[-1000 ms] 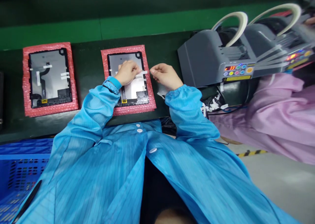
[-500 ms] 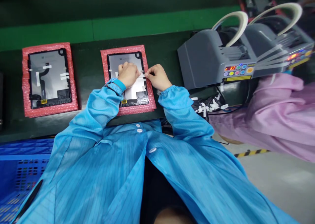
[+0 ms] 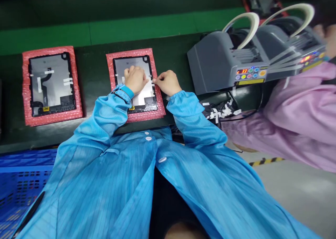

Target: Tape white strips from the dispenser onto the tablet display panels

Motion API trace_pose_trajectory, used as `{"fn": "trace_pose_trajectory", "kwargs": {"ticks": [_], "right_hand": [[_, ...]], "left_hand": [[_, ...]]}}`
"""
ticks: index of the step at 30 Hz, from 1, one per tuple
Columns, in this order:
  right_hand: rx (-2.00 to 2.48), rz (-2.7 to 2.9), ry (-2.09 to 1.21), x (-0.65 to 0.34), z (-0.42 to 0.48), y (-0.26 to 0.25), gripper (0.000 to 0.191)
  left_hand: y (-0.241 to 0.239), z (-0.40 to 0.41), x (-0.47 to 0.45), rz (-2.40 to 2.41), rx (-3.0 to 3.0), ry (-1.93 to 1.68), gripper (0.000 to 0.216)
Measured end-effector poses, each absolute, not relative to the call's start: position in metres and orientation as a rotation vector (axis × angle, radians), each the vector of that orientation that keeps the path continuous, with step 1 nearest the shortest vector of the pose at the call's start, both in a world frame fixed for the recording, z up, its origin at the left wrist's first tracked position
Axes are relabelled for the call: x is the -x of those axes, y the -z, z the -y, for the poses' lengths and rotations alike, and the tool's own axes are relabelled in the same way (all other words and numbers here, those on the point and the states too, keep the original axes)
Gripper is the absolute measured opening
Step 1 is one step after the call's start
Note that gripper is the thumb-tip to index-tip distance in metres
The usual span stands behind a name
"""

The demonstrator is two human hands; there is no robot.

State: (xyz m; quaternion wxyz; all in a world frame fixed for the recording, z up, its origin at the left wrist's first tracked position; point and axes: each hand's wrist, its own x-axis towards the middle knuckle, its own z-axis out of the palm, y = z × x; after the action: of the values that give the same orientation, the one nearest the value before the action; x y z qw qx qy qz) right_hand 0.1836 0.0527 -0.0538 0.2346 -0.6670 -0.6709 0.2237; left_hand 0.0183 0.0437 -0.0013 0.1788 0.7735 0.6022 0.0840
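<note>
A tablet display panel [image 3: 143, 98] with a grey back and black frame lies on red bubble wrap [image 3: 131, 119] in front of me. My left hand [image 3: 135, 79] rests over its middle with the fingers curled; whatever they may hold is hidden. At the panel's right edge, my right hand [image 3: 168, 82] is closed in a pinch, its fingertips at the end of a short white tape strip [image 3: 150, 81]. A second display panel [image 3: 56, 86] lies to the left on its own red bubble wrap [image 3: 78, 109], with several white tape strips on it.
Two grey tape dispensers [image 3: 212, 64] with white tape rolls stand to the right. White tape scraps [image 3: 220, 113] cling to a black bundle near the table edge. A co-worker's pink sleeve [image 3: 296, 102] is at far right. A blue crate [image 3: 26, 176] sits lower left.
The view has shifted slightly. Both my hands stay at the panel, the right fingertips still at its right edge. Part of a co-worker's hand now shows at the far right.
</note>
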Motion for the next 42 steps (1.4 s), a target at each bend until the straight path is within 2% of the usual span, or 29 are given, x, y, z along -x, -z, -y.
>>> {"fn": "trace_pose_trajectory", "kwargs": {"ticks": [3, 6, 8, 13, 16, 18, 20, 25, 28, 31, 35, 42], "right_hand": [[1.783, 1.908, -0.483, -0.184, -0.034, 0.048, 0.017], [1.696, 2.026, -0.351, -0.178, -0.011, 0.048, 0.038], [1.723, 2.102, -0.328, -0.173, -0.001, 0.05, 0.045], [1.729, 2.121, -0.376, -0.178, -0.001, 0.05, 0.043], [1.845, 1.924, -0.454, -0.184, -0.009, 0.04, 0.042], [1.976, 1.811, -0.496, -0.182, -0.017, 0.03, 0.036], [2.081, 1.82, -0.556, -0.174, -0.027, 0.018, 0.033], [2.185, 1.87, -0.826, -0.156, -0.042, -0.002, 0.039], [1.985, 1.59, -1.062, -0.157, -0.031, -0.004, 0.033], [1.535, 1.247, -1.443, -0.164, -0.014, -0.002, 0.024], [1.254, 1.128, -1.644, -0.152, -0.011, -0.01, 0.023], [0.967, 1.153, -1.809, 0.008, -0.052, -0.033, 0.018]], "left_hand": [[0.0, -0.043, -0.015, -1.724, -2.186, -0.247, 0.02], [0.002, -0.043, -0.017, -1.726, -2.19, -0.254, 0.021], [0.003, -0.042, -0.02, -1.729, -2.191, -0.254, 0.021], [-0.008, -0.036, -0.006, -1.788, -2.186, -0.322, 0.022], [-0.02, -0.026, 0.031, -2.102, -2.04, -0.404, 0.028], [-0.025, -0.017, 0.054, -2.308, -1.82, -0.292, 0.041], [-0.025, -0.009, 0.066, -2.308, -1.66, -0.106, 0.051], [-0.016, -0.004, 0.056, -2.166, -1.6, -0.021, 0.043], [-0.013, -0.001, 0.051, -2.115, -1.603, -0.036, 0.042], [-0.011, 0.009, 0.051, -2.074, -1.629, -0.107, 0.04], [-0.019, 0.021, 0.07, -2.089, -1.596, -0.237, 0.036], [-0.076, 0.022, 0.207, -2.565, -1.424, -0.466, 0.031]]}}
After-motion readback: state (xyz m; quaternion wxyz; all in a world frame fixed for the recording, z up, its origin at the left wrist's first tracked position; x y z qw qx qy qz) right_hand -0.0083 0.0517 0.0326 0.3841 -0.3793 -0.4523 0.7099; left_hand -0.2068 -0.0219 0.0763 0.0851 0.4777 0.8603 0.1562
